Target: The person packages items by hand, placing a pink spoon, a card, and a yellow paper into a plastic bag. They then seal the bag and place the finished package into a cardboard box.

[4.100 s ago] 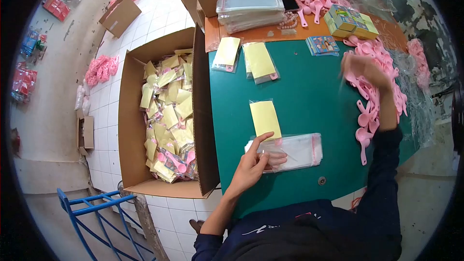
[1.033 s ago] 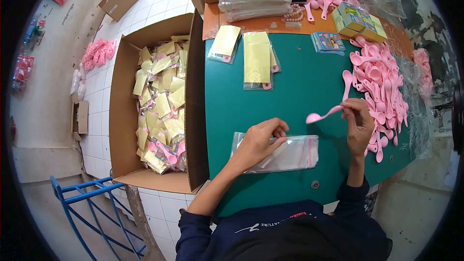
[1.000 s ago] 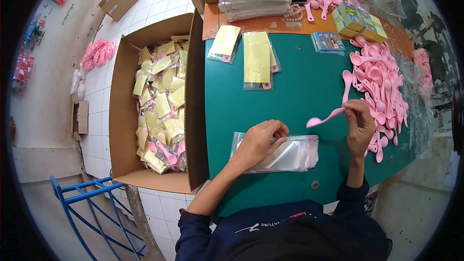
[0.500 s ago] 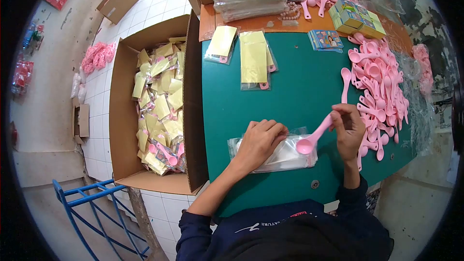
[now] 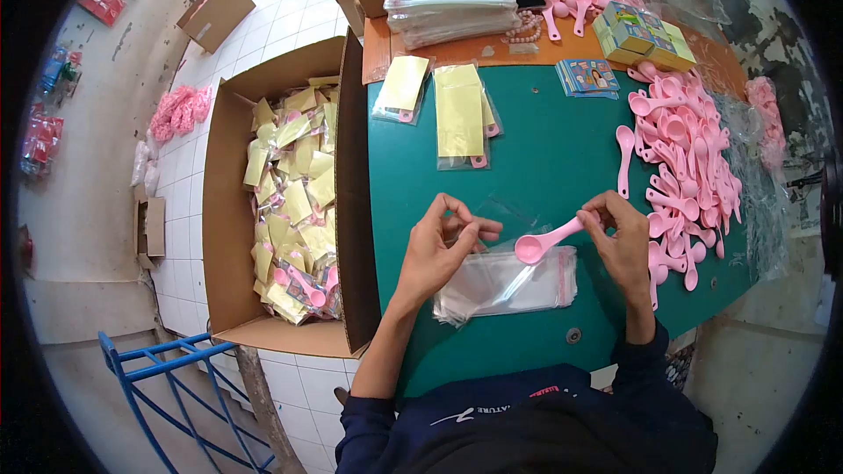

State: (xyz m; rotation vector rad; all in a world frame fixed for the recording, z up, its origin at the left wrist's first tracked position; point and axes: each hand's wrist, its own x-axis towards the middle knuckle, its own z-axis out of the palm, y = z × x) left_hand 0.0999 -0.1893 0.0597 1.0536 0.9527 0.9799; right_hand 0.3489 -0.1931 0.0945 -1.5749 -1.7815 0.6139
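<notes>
My right fingers (image 5: 612, 204) grip a spoon (image 5: 552, 237) by its handle end, seemingly to leave the bowl (image 5: 529, 250) free near the stacked bags (image 5: 531, 288). My left fingers (image 5: 454, 205) pinch one loose bag (image 5: 513, 214), probably to hold it off the others. More spoons (image 5: 685, 142) lie handily at my right.
</notes>
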